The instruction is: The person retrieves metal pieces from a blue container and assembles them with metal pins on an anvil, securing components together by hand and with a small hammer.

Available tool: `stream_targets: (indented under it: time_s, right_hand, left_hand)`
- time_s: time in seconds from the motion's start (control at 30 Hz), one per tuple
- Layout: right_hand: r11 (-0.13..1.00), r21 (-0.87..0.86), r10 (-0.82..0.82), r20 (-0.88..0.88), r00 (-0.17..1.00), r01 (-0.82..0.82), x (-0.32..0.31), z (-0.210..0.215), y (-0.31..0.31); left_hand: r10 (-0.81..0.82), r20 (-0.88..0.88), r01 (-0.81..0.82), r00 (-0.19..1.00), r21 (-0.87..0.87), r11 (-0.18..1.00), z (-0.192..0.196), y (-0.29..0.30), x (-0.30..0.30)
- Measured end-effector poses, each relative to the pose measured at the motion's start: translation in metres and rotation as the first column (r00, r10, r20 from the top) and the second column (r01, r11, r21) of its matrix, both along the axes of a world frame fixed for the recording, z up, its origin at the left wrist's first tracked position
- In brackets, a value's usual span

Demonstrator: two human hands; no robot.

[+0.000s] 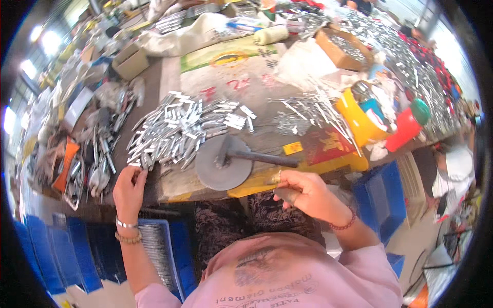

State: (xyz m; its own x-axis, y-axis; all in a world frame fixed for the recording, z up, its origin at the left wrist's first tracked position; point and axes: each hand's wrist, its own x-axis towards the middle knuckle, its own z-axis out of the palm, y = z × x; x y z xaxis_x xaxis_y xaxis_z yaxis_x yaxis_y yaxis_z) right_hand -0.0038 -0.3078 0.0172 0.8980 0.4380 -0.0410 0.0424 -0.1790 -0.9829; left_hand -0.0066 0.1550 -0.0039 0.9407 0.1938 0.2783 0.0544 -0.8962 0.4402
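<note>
A heap of short, shiny metal strips lies on the table. My left hand is at its near left edge, thumb and fingertips drawn together; what they pinch is hard to make out. Right of the heap's near end, a hammer rests with its head on a round grey metal disc and its handle pointing right. My right hand hovers by the table's front edge, right of the disc. Its fingers are closed around a small dark flat piece, with something yellowish at the fingertips.
Thin metal rods lie right of the heap, beside a yellow container and a red one with a green end. Tangled metal parts crowd the left. A cardboard box stands farther back. Blue bins are below the table.
</note>
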Motion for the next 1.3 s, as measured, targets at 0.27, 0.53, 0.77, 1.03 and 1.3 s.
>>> stream_targets:
  time_s: [0.27,0.53,0.77,1.03,1.3]
  right_hand:
    - [0.675,-0.441,-0.155,0.7,0.697,0.592,0.096,0.015,-0.059]
    - [0.629,-0.537,0.136,0.788,0.6,0.562,0.165,-0.01,-0.049]
    - [0.623,-0.598,0.26,0.767,0.587,0.505,0.171,-0.003,-0.038]
    - [0.938,0.337,-0.02,-0.182,0.983,0.082,0.066,0.016,0.05]
    - [0.948,-0.302,0.09,0.553,0.829,0.099,0.049,-0.006,0.062]
  left_hand:
    - [0.212,0.133,-0.176,0.968,-0.241,0.954,-0.015,-0.016,-0.019]
    - [-0.079,0.255,0.18,0.964,-0.399,0.899,0.004,-0.07,-0.025]
    - [-0.403,0.18,0.439,0.897,-0.278,0.854,0.029,-0.132,-0.008]
    - [-0.457,0.142,0.478,0.878,-0.207,0.854,0.012,-0.148,0.004]
    - [-0.371,0.199,0.411,0.907,-0.221,0.885,-0.001,-0.15,-0.002]
